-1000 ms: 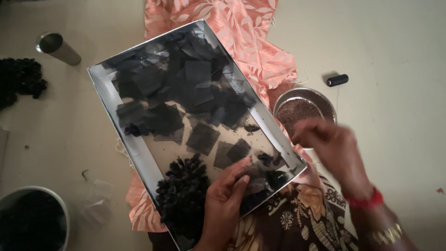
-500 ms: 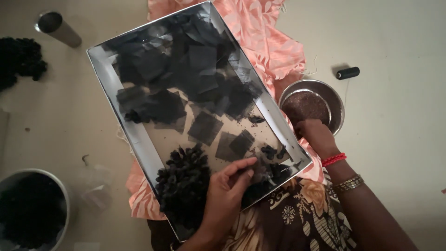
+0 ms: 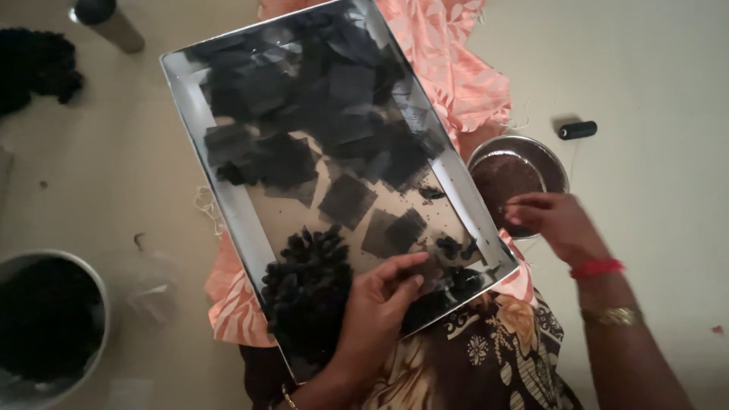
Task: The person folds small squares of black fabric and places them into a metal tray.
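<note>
- Two bare hands work over a rectangular steel tray (image 3: 228,205) lying tilted on an orange flowered cloth (image 3: 463,83).
- Left hand (image 3: 380,304) rests flat inside the tray near its 6 o'clock corner, fingers spread loosely and pressing on a thin dark square (image 3: 395,231); it grips nothing that can be made out.
- Right hand (image 3: 558,224) hovers at the 3 o'clock side, just off the tray, over a small round steel bowl (image 3: 558,163) of dark brown grains; its fingertips are pinched narrow, though whether they hold anything cannot be told.
- Many dark squares (image 3: 334,114) overlap across the tray's upper half.
- Heaped black bundles (image 3: 307,281) sit just beside the left hand, at its 9 o'clock.
- Outside the tray: a black thread spool (image 3: 579,130) at 2 o'clock, a steel cylinder (image 3: 110,23) at 11 o'clock, a large bowl of black material (image 3: 45,319) at 8 o'clock.
</note>
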